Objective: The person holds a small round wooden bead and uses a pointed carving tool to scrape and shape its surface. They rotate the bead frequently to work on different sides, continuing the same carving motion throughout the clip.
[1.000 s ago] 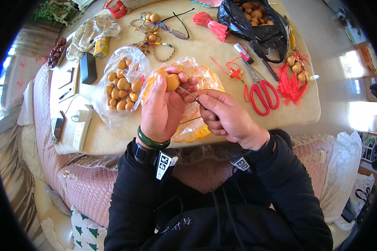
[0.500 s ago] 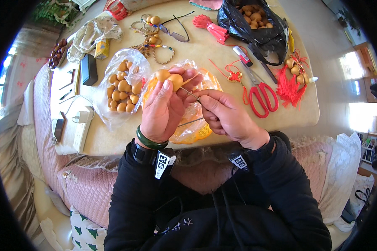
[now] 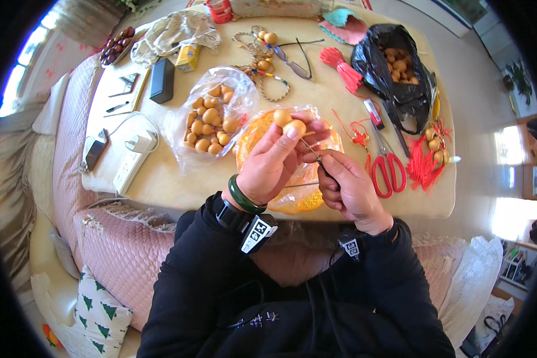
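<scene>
My left hand (image 3: 267, 169) is closed around a small tan gourd (image 3: 296, 126), its two round lobes showing above the thumb and fingers. In my right hand (image 3: 355, 192) is a thin metal spike tool (image 3: 309, 147) with a dark handle, perhaps an awl. Its shaft points up and left to the gourd's underside; fingers hide where the tip ends. Beneath both hands lies an orange mesh and clear plastic bag (image 3: 292, 206), with a thin metal rod (image 3: 302, 185) across it. Just left, a clear plastic bag (image 3: 176, 128) holds several more small gourds (image 3: 211, 116).
On the table's right lie red-handled scissors (image 3: 389, 177), red tassels (image 3: 422, 167) and a black bag of gourds (image 3: 364, 56). Sunglasses (image 3: 296, 68) and beaded cords (image 3: 274, 95) lie at the back. A white power strip (image 3: 128, 170) and black box (image 3: 161, 80) stand left.
The view has shifted, so table and hands appear farther right. Both hands keep their grip on the gourd and the spike tool; more of the tool's dark handle shows now.
</scene>
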The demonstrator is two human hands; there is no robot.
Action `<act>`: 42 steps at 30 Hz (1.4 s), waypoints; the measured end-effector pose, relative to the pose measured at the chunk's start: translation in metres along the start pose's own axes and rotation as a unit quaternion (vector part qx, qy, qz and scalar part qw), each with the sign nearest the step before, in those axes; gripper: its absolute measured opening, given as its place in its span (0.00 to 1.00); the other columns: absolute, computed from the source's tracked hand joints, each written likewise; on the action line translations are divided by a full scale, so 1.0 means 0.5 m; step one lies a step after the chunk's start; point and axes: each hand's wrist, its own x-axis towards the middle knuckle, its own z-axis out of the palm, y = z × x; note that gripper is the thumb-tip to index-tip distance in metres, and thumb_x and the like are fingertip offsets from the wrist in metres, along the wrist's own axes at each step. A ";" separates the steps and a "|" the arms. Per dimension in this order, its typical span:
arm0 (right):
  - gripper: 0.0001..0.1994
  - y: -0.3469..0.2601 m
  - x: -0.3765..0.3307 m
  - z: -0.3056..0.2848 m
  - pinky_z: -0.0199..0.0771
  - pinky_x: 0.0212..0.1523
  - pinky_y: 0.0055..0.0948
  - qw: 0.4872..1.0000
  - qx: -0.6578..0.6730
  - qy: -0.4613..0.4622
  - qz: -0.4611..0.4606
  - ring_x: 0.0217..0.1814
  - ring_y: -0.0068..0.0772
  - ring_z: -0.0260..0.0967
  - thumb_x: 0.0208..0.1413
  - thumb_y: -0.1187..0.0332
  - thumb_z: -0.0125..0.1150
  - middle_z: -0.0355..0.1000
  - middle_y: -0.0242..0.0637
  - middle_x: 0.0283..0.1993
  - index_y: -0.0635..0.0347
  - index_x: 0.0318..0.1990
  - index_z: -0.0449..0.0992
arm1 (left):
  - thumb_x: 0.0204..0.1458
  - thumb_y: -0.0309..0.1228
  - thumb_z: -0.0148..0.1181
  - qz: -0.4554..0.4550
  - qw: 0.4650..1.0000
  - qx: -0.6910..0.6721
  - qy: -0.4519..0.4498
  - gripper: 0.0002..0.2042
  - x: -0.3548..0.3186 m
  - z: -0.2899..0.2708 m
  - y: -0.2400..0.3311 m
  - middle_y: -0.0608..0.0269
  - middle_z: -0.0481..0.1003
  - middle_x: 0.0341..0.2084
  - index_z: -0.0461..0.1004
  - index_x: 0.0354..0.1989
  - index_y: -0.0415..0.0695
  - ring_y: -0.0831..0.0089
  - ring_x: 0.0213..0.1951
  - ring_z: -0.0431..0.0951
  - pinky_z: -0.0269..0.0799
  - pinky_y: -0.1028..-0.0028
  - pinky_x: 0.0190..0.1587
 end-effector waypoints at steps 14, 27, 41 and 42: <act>0.14 -0.025 0.032 0.022 0.62 0.26 0.19 0.994 -0.106 -0.016 -0.024 0.23 0.16 0.59 0.70 0.64 0.53 0.63 0.22 0.24 0.63 0.56 0.73 | 0.71 0.38 0.43 0.024 1.000 -0.008 0.001 0.16 -0.001 -0.015 0.036 0.54 0.75 0.52 0.66 0.59 0.41 0.66 0.54 0.76 0.72 0.66 0.53; 0.13 -0.001 0.039 0.009 0.64 0.24 0.19 0.925 -0.341 0.064 -0.153 0.22 0.18 0.61 0.72 0.65 0.49 0.67 0.27 0.26 0.62 0.54 0.74 | 0.71 0.40 0.42 -0.027 0.997 0.057 0.032 0.16 0.009 -0.034 0.033 0.52 0.77 0.50 0.69 0.53 0.41 0.58 0.56 0.76 0.71 0.58 0.61; 0.12 0.018 0.041 -0.003 0.68 0.27 0.23 0.890 -0.373 0.072 -0.254 0.24 0.20 0.66 0.69 0.66 0.53 0.69 0.29 0.26 0.64 0.51 0.76 | 0.71 0.40 0.42 -0.008 0.998 0.059 0.022 0.17 0.010 -0.030 0.017 0.51 0.74 0.54 0.67 0.58 0.42 0.56 0.61 0.72 0.65 0.55 0.65; 0.12 0.007 0.033 -0.002 0.66 0.25 0.23 0.937 -0.304 0.036 -0.169 0.22 0.20 0.64 0.70 0.65 0.52 0.67 0.28 0.25 0.63 0.51 0.76 | 0.70 0.41 0.43 0.003 0.999 0.038 -0.002 0.17 0.006 -0.021 0.019 0.51 0.74 0.54 0.67 0.58 0.42 0.56 0.61 0.72 0.64 0.54 0.66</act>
